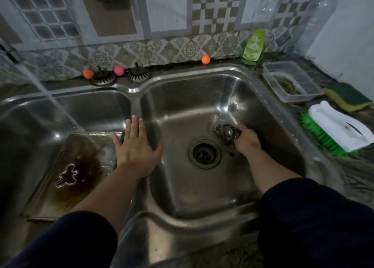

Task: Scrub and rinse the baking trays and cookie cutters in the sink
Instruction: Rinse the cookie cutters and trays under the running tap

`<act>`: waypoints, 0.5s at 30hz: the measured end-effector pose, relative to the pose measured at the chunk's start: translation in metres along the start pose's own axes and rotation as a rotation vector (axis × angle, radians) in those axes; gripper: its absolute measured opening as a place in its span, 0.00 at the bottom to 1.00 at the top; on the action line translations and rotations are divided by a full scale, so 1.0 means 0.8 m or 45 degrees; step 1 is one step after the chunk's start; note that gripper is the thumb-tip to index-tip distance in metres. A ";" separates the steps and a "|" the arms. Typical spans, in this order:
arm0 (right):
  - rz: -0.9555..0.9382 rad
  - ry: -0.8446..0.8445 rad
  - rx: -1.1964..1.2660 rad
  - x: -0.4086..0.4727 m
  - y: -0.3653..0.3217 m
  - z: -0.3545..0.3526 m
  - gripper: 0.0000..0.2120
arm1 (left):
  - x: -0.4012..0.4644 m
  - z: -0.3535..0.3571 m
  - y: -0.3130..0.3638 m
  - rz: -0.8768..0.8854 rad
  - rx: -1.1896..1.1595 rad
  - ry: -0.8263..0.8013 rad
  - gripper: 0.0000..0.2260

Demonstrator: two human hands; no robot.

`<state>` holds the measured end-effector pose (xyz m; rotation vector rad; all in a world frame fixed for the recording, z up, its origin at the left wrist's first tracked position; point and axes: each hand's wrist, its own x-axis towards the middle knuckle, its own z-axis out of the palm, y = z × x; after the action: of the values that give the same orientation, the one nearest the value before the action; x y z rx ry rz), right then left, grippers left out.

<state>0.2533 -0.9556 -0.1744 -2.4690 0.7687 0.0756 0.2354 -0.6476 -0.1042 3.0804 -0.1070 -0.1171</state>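
Note:
A dirty baking tray (60, 186) lies tilted in the left sink basin, with brown stains and a gingerbread-man cookie cutter (66, 174) on it. Water streams down onto the tray's far edge. My left hand (137, 146) is spread flat with straight fingers over the divider between the basins, beside the tray's right corner. In the right basin (182, 110), my right hand (245, 140) grips a round, scalloped metal cookie cutter (226, 132) just above and right of the drain (204, 153).
On the right counter lie a white and green scrub brush (340, 130), a yellow-green sponge (348, 97), a clear plastic container (291, 83) and a green dish-soap bottle (253, 47). Two sink strainers (121, 76) and small coloured balls sit on the back ledge.

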 end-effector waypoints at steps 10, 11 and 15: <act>-0.121 -0.001 -0.064 -0.045 -0.039 -0.022 0.22 | -0.002 -0.003 -0.001 -0.015 -0.022 -0.018 0.39; -0.151 -0.006 -0.052 -0.054 -0.048 -0.021 0.21 | -0.003 -0.004 0.000 -0.012 -0.032 -0.021 0.39; -0.305 -0.042 -0.042 -0.094 -0.094 -0.014 0.16 | -0.006 -0.007 -0.006 0.023 -0.107 -0.038 0.38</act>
<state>0.2299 -0.8714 -0.1121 -2.5652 0.4566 0.0408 0.2318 -0.6422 -0.0982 2.9937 -0.1281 -0.1624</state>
